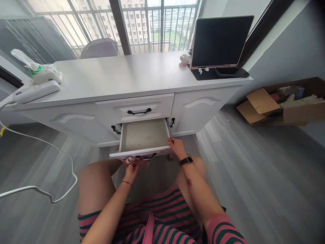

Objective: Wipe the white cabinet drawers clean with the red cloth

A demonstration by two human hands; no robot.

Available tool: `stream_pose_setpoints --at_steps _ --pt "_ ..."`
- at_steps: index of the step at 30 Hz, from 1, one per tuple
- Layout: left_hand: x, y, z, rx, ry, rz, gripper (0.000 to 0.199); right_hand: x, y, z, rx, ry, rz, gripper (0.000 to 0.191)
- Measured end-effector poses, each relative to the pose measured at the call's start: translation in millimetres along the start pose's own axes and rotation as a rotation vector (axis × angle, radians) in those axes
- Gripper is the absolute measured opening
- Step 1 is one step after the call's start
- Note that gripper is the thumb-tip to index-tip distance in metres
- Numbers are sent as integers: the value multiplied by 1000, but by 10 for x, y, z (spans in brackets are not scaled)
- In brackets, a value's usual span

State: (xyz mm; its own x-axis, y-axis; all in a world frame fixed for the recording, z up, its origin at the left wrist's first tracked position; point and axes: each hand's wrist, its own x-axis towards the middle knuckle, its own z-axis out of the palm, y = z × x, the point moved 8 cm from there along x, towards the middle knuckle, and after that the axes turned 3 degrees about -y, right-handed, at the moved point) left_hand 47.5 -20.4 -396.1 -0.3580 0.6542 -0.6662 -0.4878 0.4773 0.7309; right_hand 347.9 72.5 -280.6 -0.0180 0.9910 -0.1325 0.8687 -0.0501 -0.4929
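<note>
Sitting pulled out at centre frame, the shallow white wooden drawer (pixel 142 137) looks bare inside, w/ its front edge over the person's knees. Right hand (pixel 177 146) rests on its right front corner, fingers curled over the rim. Left hand (pixel 131 170) is just below the drawer front, closed on a pinkish cloth-like bundle (pixel 137 161); can't tell what exactly. Risks, imo: drawer is far out, so a downward lean could tip or jam it; pushing it in could pinch right fingers vs the white cabinet (pixel 127 88); cloth could snag on the black handle (pixel 139 157).
</note>
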Motion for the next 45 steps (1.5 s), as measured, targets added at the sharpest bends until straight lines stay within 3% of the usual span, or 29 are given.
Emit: stream_pose_setpoints --at_steps 4,8,11,17,22,26,30,37,40,45 --pt "-42 415 -347 -61 142 114 18 1 -3 17 -3 17 -7 45" --pt "-174 592 -384 -159 172 210 23 -5 4 17 -4 27 -4 45" --pt "-296 590 -232 -273 115 234 25 -10 13 8 8 34 -4 44" --pt "-529 451 217 -348 -9 160 26 8 12 5 45 58 -27 43" --pt "-692 231 624 -367 -109 3 25 19 5 -13 65 58 -25 42" --pt "-727 180 708 -348 -163 -24 26 13 0 -33 92 56 -19 42" --pt "-634 327 455 -317 -127 20 25 4 -57 -4 128 64 -67 38" --pt "-489 757 -353 -311 13 147 22 -200 -454 -109 64 302 -340 32" --pt "-537 815 -618 -272 1 176 21 -356 -763 107 -7 180 -512 32" --pt "-709 977 -928 -233 -50 234 34 -605 -1168 725 -155 -147 -759 30"
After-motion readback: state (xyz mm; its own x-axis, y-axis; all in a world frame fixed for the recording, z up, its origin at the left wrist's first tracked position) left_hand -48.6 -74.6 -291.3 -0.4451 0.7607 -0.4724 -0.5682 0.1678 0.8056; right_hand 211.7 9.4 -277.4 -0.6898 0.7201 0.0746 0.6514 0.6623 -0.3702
